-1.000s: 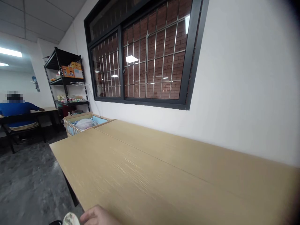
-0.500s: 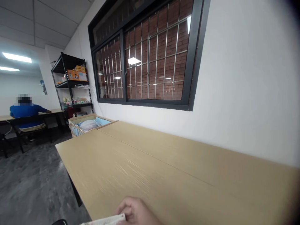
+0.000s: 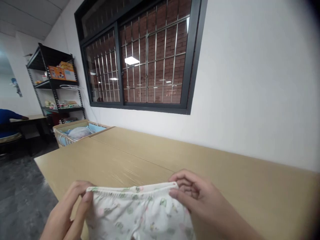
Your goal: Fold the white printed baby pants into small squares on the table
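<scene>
Stretched between my two hands is a pair of white pants (image 3: 140, 213) with a small green and pink print and a gathered elastic waistband along the top. My left hand (image 3: 68, 210) pinches the left end of the waistband between thumb and fingers. At the other end, my right hand (image 3: 193, 193) grips the waistband's corner the same way. The pants are held up over the near part of the light wooden table (image 3: 80, 160); their lower part runs out of the bottom of the view.
A crib-like box (image 3: 60, 133) with blue lining and bundled cloth stands at the table's far left end. Behind it is a black metal shelf (image 3: 52, 81) with orange boxes. A barred window (image 3: 152, 66) is in the wall. A person in a blue top (image 3: 7, 116) sits far left.
Both hands and the pants have come up into view, where before only one hand and an edge of cloth showed. The camera has turned right.
</scene>
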Demonstrator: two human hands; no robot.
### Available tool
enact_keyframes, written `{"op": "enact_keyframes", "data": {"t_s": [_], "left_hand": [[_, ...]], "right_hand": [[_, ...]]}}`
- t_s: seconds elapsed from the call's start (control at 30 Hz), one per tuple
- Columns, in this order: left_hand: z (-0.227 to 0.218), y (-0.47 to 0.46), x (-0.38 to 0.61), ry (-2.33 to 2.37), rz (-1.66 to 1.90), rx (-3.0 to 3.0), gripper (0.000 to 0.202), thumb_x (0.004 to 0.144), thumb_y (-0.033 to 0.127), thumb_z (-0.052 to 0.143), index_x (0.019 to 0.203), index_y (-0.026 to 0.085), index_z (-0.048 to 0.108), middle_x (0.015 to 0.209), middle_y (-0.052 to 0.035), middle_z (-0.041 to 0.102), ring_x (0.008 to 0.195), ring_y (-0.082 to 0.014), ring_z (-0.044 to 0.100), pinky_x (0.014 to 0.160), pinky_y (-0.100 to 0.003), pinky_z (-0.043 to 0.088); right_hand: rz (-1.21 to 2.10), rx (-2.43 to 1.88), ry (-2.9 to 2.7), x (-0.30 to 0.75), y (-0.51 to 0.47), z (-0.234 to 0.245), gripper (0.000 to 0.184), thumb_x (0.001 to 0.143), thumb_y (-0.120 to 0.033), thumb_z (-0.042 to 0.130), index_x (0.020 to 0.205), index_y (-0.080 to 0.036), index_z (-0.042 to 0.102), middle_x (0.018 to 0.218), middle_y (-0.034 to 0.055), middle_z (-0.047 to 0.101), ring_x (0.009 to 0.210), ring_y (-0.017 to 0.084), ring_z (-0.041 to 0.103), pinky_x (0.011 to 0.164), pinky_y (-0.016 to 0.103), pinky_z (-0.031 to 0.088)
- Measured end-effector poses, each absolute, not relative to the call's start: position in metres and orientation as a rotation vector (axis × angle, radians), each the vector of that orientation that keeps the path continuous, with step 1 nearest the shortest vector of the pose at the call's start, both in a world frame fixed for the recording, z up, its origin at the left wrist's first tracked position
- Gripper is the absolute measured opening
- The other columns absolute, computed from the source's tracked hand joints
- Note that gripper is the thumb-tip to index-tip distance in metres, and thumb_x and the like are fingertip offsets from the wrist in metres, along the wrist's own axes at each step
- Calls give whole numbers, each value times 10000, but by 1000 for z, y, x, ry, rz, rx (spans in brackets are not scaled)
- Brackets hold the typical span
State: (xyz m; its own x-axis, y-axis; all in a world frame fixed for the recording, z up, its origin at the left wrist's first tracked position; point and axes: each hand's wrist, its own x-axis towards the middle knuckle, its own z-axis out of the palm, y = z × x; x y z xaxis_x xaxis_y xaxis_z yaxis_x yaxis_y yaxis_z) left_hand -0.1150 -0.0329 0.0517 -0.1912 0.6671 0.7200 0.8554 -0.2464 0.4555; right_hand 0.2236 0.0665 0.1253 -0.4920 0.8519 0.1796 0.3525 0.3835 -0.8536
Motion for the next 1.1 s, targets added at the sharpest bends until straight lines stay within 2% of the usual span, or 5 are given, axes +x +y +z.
{"op": "enact_keyframes", "data": {"t_s": [0.17, 0.3, 0.53, 0.73, 1.1], "left_hand": [[52, 35, -81, -1816, -1481, -2266, 245, 1013, 444, 446, 1128, 279, 586, 1003, -21, 645, 937, -190, 609, 800, -288, 513], [32, 91, -55, -1973, -1347, -2441, 339, 1022, 501, 383, 1197, 275, 565, 1050, -21, 659, 926, -188, 615, 788, -315, 502], [-32, 183, -28, -1920, -920, -2537, 321, 1050, 351, 277, 991, 212, 561, 958, -51, 661, 890, -199, 632, 786, -334, 466], [-73, 237, -20, -1884, -770, -2466, 249, 1016, 197, 334, 1012, 173, 582, 1021, -100, 649, 1007, -228, 610, 912, -364, 448], [-86, 301, 3, -2066, -604, -2170, 288, 965, 402, 599, 1129, 166, 617, 1169, -73, 625, 1084, -228, 601, 960, -457, 499]], "right_hand": [[814, -1203, -1966, 268, 100, 120, 357, 863, -571, 593, 1016, -269, 709, 677, 28, 611, 667, 219, 589, 625, 342, 458], [750, -1316, -2004, 289, 135, 90, 333, 901, -506, 522, 989, -236, 695, 587, -18, 538, 577, 187, 534, 583, 316, 408], [589, -1426, -2076, 299, 202, 3, 232, 941, -270, 445, 931, -167, 653, 777, 37, 662, 713, 183, 610, 660, 287, 438], [233, -1550, -2117, 296, 244, -43, 207, 950, -137, 451, 947, -153, 658, 1020, 97, 675, 993, 200, 611, 852, 278, 428], [-112, -1723, -2157, 289, 287, -66, 284, 1037, -183, 383, 1070, -152, 663, 1121, 142, 644, 1084, 254, 554, 904, 341, 333]]}}
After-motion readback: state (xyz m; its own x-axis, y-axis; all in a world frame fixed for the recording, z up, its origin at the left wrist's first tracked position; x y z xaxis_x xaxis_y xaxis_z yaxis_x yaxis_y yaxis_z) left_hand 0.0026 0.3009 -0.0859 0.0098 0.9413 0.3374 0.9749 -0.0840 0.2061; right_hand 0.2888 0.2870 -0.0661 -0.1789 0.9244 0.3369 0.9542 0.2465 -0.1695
